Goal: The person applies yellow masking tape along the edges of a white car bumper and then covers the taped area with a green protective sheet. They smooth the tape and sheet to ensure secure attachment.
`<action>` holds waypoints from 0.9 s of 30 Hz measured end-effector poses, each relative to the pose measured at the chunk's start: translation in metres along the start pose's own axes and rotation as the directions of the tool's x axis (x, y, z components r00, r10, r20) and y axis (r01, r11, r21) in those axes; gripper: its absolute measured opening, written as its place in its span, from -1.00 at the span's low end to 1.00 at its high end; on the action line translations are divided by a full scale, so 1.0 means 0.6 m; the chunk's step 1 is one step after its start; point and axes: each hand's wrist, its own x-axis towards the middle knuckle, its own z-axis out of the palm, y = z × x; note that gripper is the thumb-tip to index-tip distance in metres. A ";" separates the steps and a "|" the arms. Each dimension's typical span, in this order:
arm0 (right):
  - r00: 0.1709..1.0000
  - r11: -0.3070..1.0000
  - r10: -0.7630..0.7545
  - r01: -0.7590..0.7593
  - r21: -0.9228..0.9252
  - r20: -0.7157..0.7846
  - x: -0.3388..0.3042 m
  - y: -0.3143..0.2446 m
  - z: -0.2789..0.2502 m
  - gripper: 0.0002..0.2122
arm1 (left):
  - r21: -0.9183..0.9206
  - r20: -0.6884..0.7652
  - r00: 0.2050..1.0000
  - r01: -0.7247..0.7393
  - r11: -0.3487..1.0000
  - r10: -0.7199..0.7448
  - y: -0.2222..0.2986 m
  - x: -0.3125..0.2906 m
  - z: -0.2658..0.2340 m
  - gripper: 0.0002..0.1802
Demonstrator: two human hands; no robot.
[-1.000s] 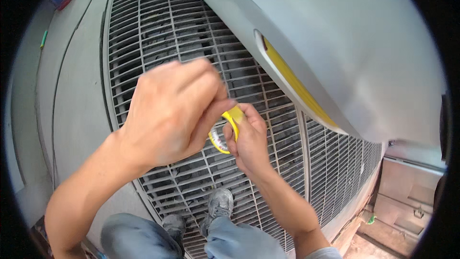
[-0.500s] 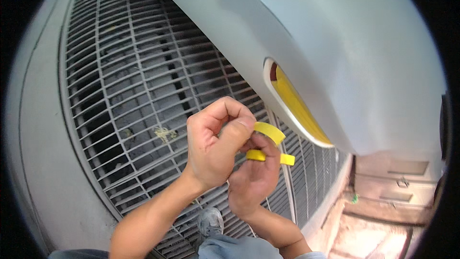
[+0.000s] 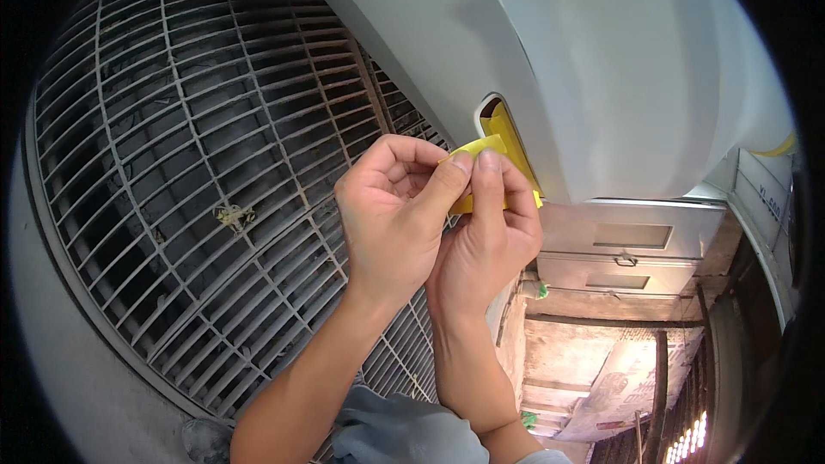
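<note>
Left hand (image 3: 388, 216): thumb and finger pinch one end of the yellow tape (image 3: 478, 147). Right hand (image 3: 484, 245): thumb pressed on the same strip, just beside the left thumb. Tape is held up before the slot (image 3: 521, 150) in the pale panel (image 3: 614, 94), above the grating (image 3: 258, 288); contact with the panel cannot be told. More yellow shows lower, mostly hidden by fingers.

Judgement: keep the strip taut and flat between both pinches, touch the sticky face little, and avoid letting it fold onto itself.
</note>
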 end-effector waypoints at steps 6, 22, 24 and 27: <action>0.999 0.998 -0.037 0.036 -0.042 -0.020 0.010 0.002 0.016 -0.83 | 0.030 -0.009 0.999 -0.038 0.999 0.039 0.000 0.008 -0.005 -0.86; 0.997 0.999 0.053 -0.053 0.001 -0.049 0.015 0.001 0.035 -0.82 | 0.111 0.012 0.995 -0.103 0.989 0.102 0.000 0.023 -0.006 -0.87; 0.996 0.997 0.072 -0.070 0.020 -0.060 0.017 0.002 0.039 -0.81 | 0.119 0.003 0.994 -0.107 0.987 0.107 0.003 0.024 -0.006 -0.87; 0.993 0.997 0.079 -0.078 0.014 -0.084 0.018 0.004 0.043 -0.80 | 0.129 0.021 0.993 -0.120 0.984 0.118 0.004 0.024 -0.006 -0.89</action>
